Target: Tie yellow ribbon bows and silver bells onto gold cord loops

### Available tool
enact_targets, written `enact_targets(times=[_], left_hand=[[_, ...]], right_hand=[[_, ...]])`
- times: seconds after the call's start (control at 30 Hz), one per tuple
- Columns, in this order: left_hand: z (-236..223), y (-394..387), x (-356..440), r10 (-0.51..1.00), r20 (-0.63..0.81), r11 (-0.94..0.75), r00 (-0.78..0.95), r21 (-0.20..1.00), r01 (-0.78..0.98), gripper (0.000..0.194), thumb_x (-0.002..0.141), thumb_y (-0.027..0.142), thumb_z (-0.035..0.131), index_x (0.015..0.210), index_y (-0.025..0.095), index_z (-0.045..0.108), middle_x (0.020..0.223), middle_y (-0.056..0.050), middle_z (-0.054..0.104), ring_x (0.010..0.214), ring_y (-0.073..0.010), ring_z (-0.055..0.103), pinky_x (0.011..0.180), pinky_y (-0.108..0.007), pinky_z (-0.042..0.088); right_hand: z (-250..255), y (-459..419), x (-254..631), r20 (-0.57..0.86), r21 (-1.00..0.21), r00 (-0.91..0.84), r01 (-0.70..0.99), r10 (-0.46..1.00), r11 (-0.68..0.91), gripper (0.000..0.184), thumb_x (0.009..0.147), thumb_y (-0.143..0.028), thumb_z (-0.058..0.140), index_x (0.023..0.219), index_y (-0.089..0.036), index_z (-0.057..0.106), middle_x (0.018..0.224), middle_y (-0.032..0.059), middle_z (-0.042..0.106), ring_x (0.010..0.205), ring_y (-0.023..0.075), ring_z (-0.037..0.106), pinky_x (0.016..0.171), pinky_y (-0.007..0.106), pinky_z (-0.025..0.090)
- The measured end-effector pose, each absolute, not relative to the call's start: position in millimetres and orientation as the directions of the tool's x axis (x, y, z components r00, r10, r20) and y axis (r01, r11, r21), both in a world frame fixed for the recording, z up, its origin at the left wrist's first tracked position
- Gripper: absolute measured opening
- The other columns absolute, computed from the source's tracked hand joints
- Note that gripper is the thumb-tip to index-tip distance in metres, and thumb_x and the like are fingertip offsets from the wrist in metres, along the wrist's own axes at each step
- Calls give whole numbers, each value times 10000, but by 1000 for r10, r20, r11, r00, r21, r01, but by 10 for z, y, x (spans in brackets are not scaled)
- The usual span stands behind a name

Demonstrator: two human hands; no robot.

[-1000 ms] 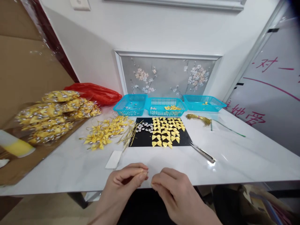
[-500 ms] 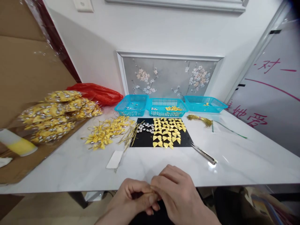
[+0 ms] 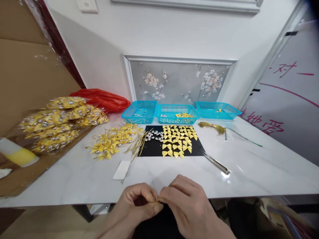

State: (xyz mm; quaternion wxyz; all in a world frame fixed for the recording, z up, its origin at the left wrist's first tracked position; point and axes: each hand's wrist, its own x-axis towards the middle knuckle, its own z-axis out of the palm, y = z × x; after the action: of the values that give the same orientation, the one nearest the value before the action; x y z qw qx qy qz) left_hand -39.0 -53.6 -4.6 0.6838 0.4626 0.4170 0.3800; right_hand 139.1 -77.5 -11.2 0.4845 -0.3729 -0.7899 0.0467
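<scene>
Both hands meet at the table's front edge, low in the view. My left hand (image 3: 138,202) is closed, thumb against index finger, in a pinch. Right beside it, my right hand (image 3: 188,202) is pinched as well, knuckles up. Between the fingertips a short bit of thin gold strand (image 3: 157,200) shows; the rest of it is hidden. Ahead lies a black mat (image 3: 152,149) bearing rows of yellow bows (image 3: 177,146) and a cluster of silver beads (image 3: 155,135). Loose gold strands (image 3: 136,144) lie at the mat's left edge.
Finished-looking yellow bow pieces (image 3: 109,142) are heaped to the left, near bagged ones (image 3: 54,122). Three blue baskets (image 3: 178,119) line the wall. Snips (image 3: 216,163) and a gold strand bundle (image 3: 213,126) lie right; a white card (image 3: 121,170) sits left.
My left hand has shifted slightly left and its fingers have curled, opening a small gap between the hands where the gold strand shows. My right hand has barely moved.
</scene>
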Motion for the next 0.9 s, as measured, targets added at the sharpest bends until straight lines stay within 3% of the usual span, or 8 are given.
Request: enact_targets(times=[0.33, 0.63, 0.9], left_hand=[[-34, -436, -452, 935, -115, 121, 335, 993, 2, 280, 647, 253, 877, 546, 175, 628, 638, 5, 673, 626, -144, 547, 609, -247, 416], [54, -528, -407, 970, -108, 143, 216, 977, -157, 314, 564, 206, 911, 528, 172, 601, 599, 26, 654, 577, -107, 513, 567, -207, 375], [23, -522, -434, 977, -104, 125, 187, 987, -102, 343, 536, 206, 928, 557, 179, 587, 572, 44, 619, 567, -102, 496, 554, -197, 373]], right_hand=[[-106, -775, 1400, 732, -376, -280, 594, 621, 711, 242, 936, -57, 458, 816, -162, 640, 640, 9, 528, 579, 135, 447, 530, 243, 369], [-128, -773, 1375, 707, -364, -306, 616, 637, 699, 249, 912, -40, 456, 783, -188, 609, 630, -12, 473, 568, 133, 432, 513, 244, 321], [-114, -810, 1394, 710, -335, -310, 641, 632, 690, 263, 909, -44, 437, 746, -188, 586, 617, -19, 443, 540, 121, 379, 491, 239, 270]])
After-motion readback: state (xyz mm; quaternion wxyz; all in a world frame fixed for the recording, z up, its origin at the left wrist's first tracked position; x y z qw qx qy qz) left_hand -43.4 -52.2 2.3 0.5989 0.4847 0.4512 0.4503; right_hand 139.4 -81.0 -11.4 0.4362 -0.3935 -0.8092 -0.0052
